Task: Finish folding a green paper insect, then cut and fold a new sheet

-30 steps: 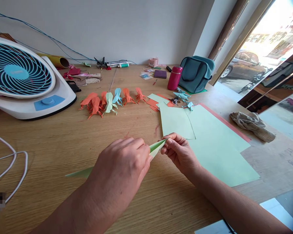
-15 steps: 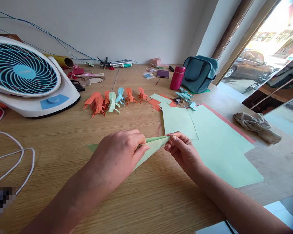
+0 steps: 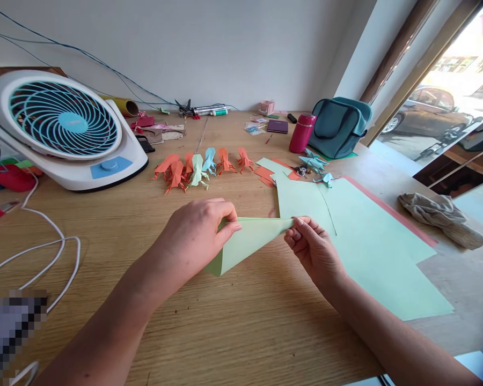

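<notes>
I hold a folded light green paper (image 3: 247, 241) just above the wooden table (image 3: 233, 327). My left hand (image 3: 197, 236) pinches its left upper edge with fingers closed. My right hand (image 3: 314, 249) pinches its right tip between thumb and fingers. The paper hangs as a triangle between both hands, its lower corner pointing down to the left.
Large green sheets (image 3: 370, 246) lie to the right over a red sheet. Several orange, green and blue origami figures (image 3: 201, 166) stand behind. A white fan (image 3: 68, 134), a white cable (image 3: 44, 252), a red bottle (image 3: 301, 134), a teal bag (image 3: 340, 126) and a rag (image 3: 443, 214) surround the area.
The green paper has opened from a narrow folded strip into a wider triangle. Both hands lifted slightly and the view shifted so that things sit further right.
</notes>
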The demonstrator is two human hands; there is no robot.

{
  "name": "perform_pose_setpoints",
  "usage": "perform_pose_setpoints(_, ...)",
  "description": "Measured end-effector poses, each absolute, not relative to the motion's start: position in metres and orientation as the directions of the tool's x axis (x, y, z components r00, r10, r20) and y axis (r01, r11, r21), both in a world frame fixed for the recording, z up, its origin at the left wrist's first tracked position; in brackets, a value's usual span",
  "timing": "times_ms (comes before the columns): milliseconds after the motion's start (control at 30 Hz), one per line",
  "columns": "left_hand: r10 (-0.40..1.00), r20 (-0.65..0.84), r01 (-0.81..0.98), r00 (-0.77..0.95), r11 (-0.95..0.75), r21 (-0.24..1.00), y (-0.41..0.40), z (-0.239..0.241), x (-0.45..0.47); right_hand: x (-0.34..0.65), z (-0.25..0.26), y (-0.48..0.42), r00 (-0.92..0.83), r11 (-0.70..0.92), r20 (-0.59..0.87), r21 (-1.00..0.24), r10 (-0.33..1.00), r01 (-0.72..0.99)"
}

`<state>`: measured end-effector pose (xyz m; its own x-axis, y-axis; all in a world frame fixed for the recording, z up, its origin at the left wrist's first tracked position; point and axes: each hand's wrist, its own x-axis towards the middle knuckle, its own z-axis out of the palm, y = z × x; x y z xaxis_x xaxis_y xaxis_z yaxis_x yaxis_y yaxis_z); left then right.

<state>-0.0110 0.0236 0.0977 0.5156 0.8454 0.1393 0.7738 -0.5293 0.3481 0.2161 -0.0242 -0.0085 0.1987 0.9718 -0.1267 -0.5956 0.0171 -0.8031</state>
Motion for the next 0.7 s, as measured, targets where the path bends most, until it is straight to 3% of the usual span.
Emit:
perform_pose_setpoints(400,0.873,0.091,0.803,0.478,-0.477,0.358,0.026,0.104,-0.016,0.215,-0.011,-0.033,0.158,-0.035,-0.123,-0.883,0.98,-0.468)
perform_pose_setpoints(567,0.827,0.01,0.779,0.562,-0.532,0.332,0.023,0.103,-0.016,0.223,-0.014,-0.055,0.155,-0.063,-0.088,-0.985,0.984,-0.16)
perform_pose_setpoints(700,0.768,-0.129,0.763,0.627,-0.571,0.303,0.026,0.094,-0.013,0.229,-0.013,-0.079,0.141,-0.081,-0.058,-0.984,0.988,0.16)
